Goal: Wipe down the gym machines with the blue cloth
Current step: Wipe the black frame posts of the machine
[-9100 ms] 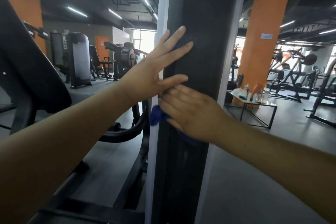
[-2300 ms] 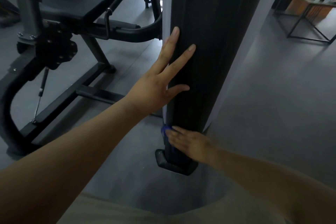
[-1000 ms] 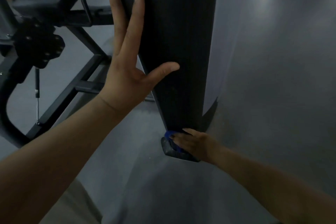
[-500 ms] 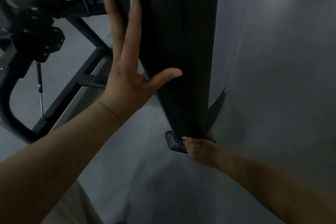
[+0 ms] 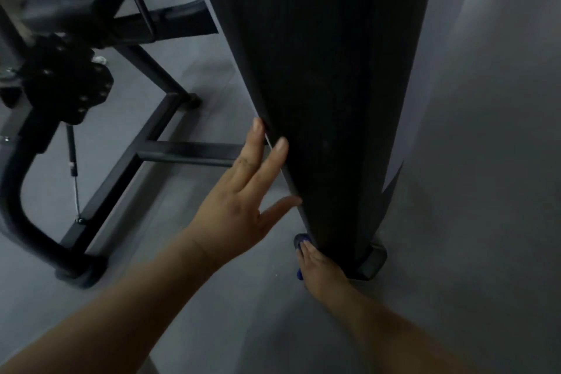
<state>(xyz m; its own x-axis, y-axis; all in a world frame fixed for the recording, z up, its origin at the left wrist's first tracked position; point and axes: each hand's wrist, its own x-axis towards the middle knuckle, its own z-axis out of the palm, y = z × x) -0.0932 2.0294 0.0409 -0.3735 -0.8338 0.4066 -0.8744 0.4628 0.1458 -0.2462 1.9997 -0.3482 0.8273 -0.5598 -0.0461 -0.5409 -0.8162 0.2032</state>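
Blue cloth (image 5: 303, 242) is right down at the bottom of the black column (image 5: 328, 85), pinned against its lower left corner, just above the floor (image 5: 470, 222). The right hand (image 5: 320, 272) lies over it, back of the hand to the camera, and its fingers (image 5: 306, 252) lie close together, laid flat on the cloth and pressing it to the column. Only two scraps of blue show: one bunched just past the fingertips, another poking out along the thumb side of the hand (the rest is buried under the palm, and whether the thumb tucks beneath it I cannot tell).

Up above, the left hand (image 5: 236, 209) is flat against the column's left edge, fingers straight and a little spread, fingertips on the edge, thumb tip touching the same edge lower down. It holds nothing.

To the right of the right hand, the column's rounded foot (image 5: 375, 259) sits on the floor. Off to the left stands the rest of the machine: a dark padded seat (image 5: 60, 0) up top, a flat crossbar (image 5: 188, 151) running toward the column behind the left hand, a thin strut (image 5: 72, 146) hanging down, and a thick curved tube (image 5: 15, 191) sweeping to the floor.
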